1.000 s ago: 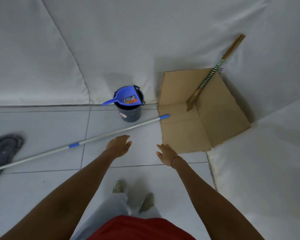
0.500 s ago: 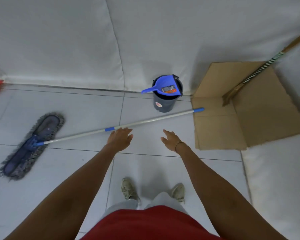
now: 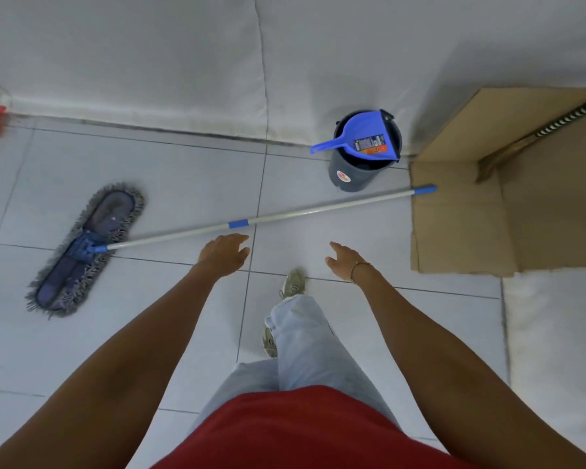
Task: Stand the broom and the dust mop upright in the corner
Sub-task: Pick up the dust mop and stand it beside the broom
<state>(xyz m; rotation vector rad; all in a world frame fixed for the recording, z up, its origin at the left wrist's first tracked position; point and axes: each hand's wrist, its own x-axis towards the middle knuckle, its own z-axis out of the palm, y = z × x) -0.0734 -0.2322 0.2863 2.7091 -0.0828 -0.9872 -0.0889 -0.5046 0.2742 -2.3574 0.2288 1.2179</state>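
1. The mop (image 3: 85, 252) lies flat on the floor (image 3: 183, 170): its fringed head is at the left, and its pole (image 3: 271, 216) runs rightward so the blue tip rests on the edge of the cardboard (image 3: 460, 231). Lifting from the head end would be awkward; the person would do better to leave the head down as a pivot.
2. The left hand (image 3: 224, 253) is empty, fingers loosely spread, just short of the pole near its blue collar (image 3: 239, 224) and not touching it. A grasp around that collar looks sensible, since it sits near the middle of the pole.
3. The right hand (image 3: 344, 262) is likewise empty and open, a little farther from the pole. It could take the pole nearer the tip, so the two hands can swing it up together.
4. The bucket (image 3: 359, 170), with a dustpan (image 3: 366, 137) on top, stands just behind the pole. The tip should rise clear of it; a sideways sweep could knock it over.
5. The broom (image 3: 508, 148) already leans at the far right, its bristles on the cardboard; its top is out of view. The mop probably belongs beside it, head down, set in gently so the broom is not knocked loose.
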